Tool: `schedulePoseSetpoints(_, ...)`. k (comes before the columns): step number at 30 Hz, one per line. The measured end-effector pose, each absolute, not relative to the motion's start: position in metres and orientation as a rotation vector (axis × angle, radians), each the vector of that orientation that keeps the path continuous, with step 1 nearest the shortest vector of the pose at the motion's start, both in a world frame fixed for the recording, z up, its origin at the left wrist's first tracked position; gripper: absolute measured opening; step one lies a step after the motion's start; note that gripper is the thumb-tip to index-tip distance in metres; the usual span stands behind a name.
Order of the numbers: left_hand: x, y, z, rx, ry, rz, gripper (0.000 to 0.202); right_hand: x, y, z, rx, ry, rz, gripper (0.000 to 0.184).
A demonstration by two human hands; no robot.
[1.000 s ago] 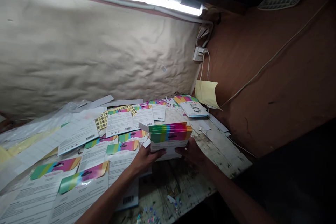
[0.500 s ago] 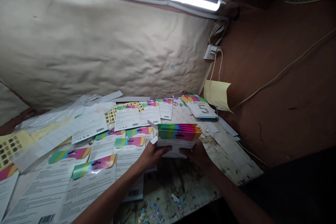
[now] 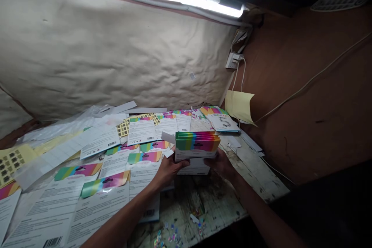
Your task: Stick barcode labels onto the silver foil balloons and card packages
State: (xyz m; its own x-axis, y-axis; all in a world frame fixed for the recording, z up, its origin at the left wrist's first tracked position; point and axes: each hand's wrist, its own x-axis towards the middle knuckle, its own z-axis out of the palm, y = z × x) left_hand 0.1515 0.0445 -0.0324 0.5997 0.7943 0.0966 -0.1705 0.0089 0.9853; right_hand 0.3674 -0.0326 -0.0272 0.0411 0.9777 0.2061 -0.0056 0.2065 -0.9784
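Rainbow-striped white card packets sit stacked between your hands, left hand and right hand with fingers clamped on either side, above the paint-stained worktop, right of scattered printed cards.

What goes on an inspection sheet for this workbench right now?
Surface: worn, paint-stained workbench.
Job's things: rainbow-striped card stack.
Clutter: printed barcode cards, sticker sheet, plastic film, coloured scraps.
Hands: left hand and right hand grip the stack from either side.
Cables: white cable along the wall; white leads from a wall socket.
Surroundings: crinkled beige paper, brown wall, bright tube light.
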Motion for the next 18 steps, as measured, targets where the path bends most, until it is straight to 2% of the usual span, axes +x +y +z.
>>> schedulePoseSetpoints(9,0.15,0.043,-0.033,1.401,0.611,0.847,0.041,0.353,-0.04,-0.023,-1.101,-1.224,0.853,0.044)
schedulePoseSetpoints(14,0.154,0.037,-0.03,1.395,0.637,0.89,0.036,0.346,-0.043,-0.021,-1.092,-1.194,0.859,0.051)
schedulePoseSetpoints(18,0.153,0.032,-0.028,1.384,0.689,0.936,0.037,0.334,-0.048,-0.026,-1.324,-1.098,0.484,0.059)
